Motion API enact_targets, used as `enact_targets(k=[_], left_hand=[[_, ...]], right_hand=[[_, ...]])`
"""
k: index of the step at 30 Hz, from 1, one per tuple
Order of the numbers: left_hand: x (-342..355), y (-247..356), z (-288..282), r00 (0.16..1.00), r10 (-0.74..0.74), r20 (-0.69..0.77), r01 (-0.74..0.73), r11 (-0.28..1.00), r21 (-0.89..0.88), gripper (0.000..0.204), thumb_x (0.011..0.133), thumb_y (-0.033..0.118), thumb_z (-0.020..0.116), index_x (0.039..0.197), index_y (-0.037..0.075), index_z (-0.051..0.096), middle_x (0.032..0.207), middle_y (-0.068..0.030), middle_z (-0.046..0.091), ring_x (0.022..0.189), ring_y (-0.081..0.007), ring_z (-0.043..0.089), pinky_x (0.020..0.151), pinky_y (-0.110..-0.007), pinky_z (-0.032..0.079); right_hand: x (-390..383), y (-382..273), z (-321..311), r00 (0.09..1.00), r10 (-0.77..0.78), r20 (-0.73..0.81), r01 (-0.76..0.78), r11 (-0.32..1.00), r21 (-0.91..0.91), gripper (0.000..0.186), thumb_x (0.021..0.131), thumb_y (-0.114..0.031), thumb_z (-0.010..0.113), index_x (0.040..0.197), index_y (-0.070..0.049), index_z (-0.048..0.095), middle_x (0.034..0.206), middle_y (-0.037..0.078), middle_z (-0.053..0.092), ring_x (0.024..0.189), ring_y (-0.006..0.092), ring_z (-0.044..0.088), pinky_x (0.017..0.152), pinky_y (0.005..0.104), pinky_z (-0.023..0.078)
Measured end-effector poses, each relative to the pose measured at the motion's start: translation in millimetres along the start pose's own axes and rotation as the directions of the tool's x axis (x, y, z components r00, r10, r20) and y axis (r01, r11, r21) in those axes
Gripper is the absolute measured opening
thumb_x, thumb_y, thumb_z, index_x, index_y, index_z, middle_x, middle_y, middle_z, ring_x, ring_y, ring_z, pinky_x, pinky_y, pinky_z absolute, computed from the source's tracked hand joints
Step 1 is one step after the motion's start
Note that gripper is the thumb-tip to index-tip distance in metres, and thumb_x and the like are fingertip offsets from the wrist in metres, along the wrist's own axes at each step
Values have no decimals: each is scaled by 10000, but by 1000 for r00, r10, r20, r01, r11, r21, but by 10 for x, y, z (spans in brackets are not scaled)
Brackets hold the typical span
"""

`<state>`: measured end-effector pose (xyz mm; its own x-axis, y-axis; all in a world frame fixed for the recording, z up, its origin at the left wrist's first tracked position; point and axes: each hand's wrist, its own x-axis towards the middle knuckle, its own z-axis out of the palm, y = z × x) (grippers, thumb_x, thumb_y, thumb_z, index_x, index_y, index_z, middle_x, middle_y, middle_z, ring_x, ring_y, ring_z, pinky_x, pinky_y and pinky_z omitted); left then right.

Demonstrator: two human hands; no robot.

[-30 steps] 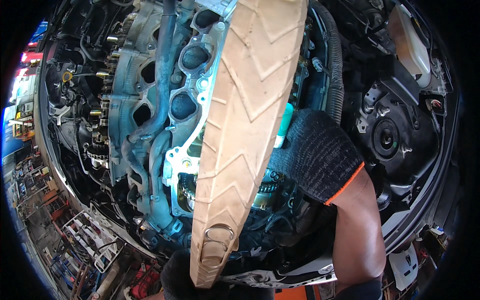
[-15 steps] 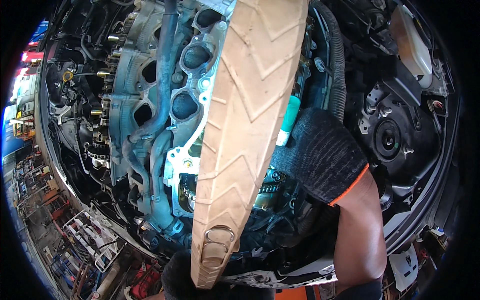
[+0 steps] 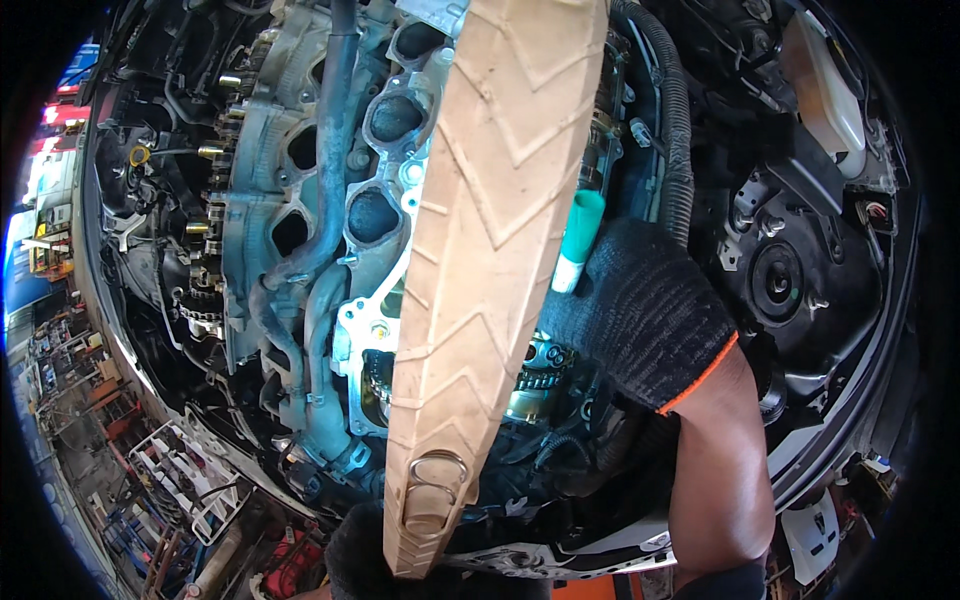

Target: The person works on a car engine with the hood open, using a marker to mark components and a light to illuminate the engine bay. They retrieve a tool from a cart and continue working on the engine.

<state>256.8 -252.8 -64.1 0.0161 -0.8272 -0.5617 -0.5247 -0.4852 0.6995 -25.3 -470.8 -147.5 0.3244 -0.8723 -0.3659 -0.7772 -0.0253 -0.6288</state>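
Observation:
My right hand [image 3: 640, 310], in a black knit glove with an orange cuff, reaches over the right side of an opened engine [image 3: 375, 215]. A slim green-and-white tube [image 3: 578, 240] stands up from the thumb side of that glove, closed around its lower end. Its fingertips are hidden behind a long tan bar [image 3: 490, 230] with chevron ridges and a metal ring, which crosses the middle of the view. My left hand [image 3: 352, 550], also black-gloved, is at the bar's near end; its fingers are out of sight. Beside the right hand a chain and sprocket [image 3: 540, 378] show.
A thick hose [image 3: 340, 150] runs along the engine between open round ports. Exposed camshaft parts [image 3: 200, 230] line its left side. On the right are a corrugated conduit [image 3: 676, 150], a white reservoir [image 3: 825, 100] and a black strut mount [image 3: 778, 282]. Tools and parts [image 3: 110, 400] clutter the floor at left.
The green-and-white tube has tilted and dropped slightly, with more of it showing. The engine has shifted a little in view; both hands are nearly where they were.

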Motion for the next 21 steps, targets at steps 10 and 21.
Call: enact_targets(k=[10, 21], left_hand=[[-14, 82, 33, 997, -12, -81, 8, 998, -58, 589, 840, 168, 922, 1342, 25, 648, 1117, -138, 776, 978, -290, 770, 826, -434, 615], [-15, 107, 94, 987, -37, -157, 23, 996, -91, 521, 848, 153, 900, 1299, 31, 671, 1095, -144, 772, 953, -313, 774, 803, -444, 613]], right_hand=[[62, 34, 110, 785, -559, -266, 479, 821, -311, 86, 994, -209, 789, 1064, -166, 818, 1026, 56, 782, 931, 276, 783, 840, 441, 647], [88, -63, 251, 753, -606, -256, 500, 781, -374, 173, 900, -181, 816, 1072, -187, 830, 1088, 26, 795, 955, 253, 788, 807, 441, 645]])
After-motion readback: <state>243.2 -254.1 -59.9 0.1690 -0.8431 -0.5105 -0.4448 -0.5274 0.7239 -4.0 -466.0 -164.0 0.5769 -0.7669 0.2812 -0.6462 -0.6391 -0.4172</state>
